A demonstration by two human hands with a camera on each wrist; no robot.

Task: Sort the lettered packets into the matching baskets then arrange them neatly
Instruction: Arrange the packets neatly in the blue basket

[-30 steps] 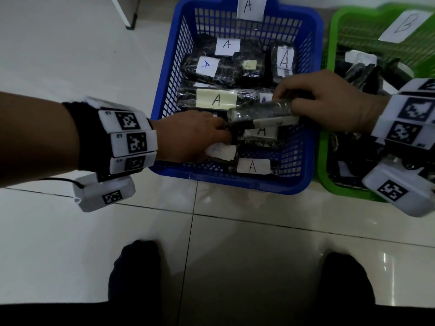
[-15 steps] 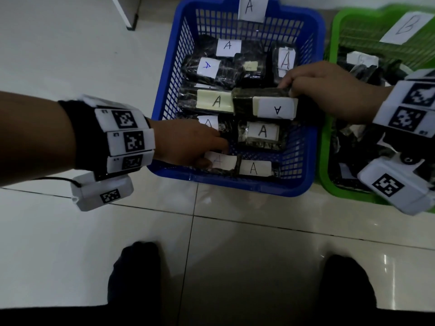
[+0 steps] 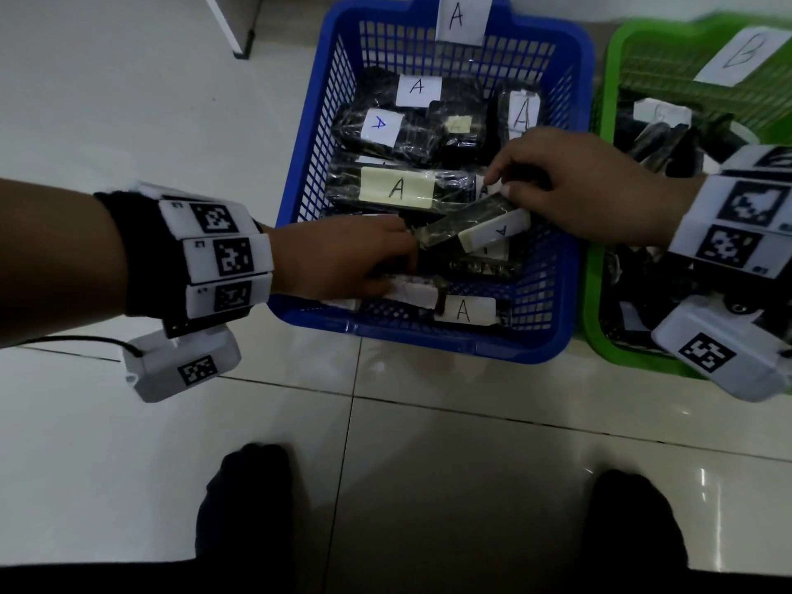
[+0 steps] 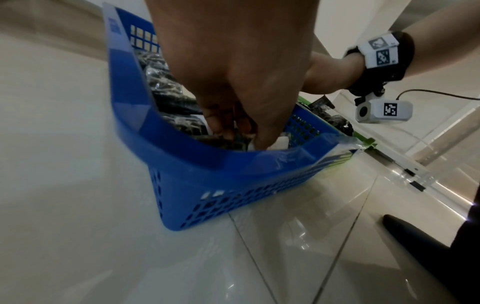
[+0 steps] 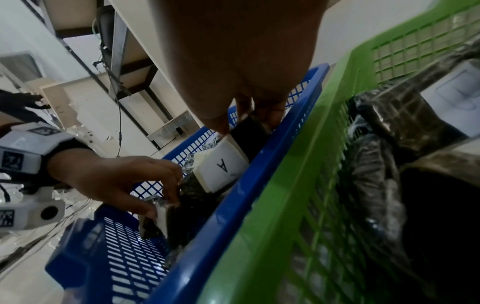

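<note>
The blue basket (image 3: 428,340) carries an "A" sign (image 3: 460,17) and holds several black packets with A labels. My right hand (image 3: 499,186) pinches one end of a black packet (image 3: 471,227) with a white A label. That packet hangs tilted over the basket's middle, and its label (image 5: 221,167) faces the right wrist camera. At the front-left corner my left hand (image 3: 400,272) reaches in, its fingers and thumb pinching another white-labelled packet (image 5: 162,216) raised on its edge. The letter on this second packet is hidden. The green basket (image 3: 595,293) with a "B" sign (image 3: 743,55) holds more packets.
Both baskets stand side by side on a white tiled floor. My two dark feet (image 3: 244,499) (image 3: 630,520) are in front of them. A white furniture leg (image 3: 231,27) stands at the far left, and shelving shows behind in the right wrist view.
The right hand's A packet lay flat at the basket's mid-right; now it is tilted and carried toward the front and left. The left hand has reached slightly further into the basket.
</note>
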